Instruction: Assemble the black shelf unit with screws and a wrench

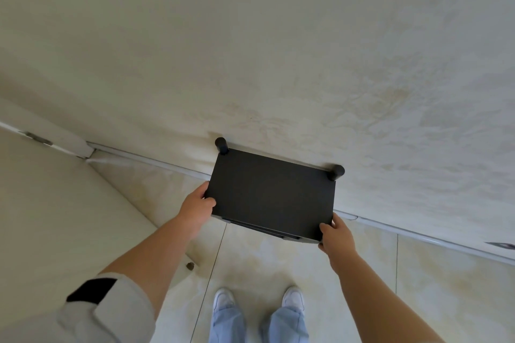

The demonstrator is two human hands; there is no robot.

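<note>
The black shelf unit stands against the pale wall, seen from above, its flat top board facing me. Two round black post ends stick up at its far corners. Lower boards show under the near edge. My left hand grips the near left corner of the top board, thumb on top. My right hand grips the near right corner in the same way. No screws or wrench are in view.
A pale wall rises right behind the shelf, with a white skirting strip along the tiled floor. A door with a hinge stands at the left. My white shoes stand just in front of the shelf.
</note>
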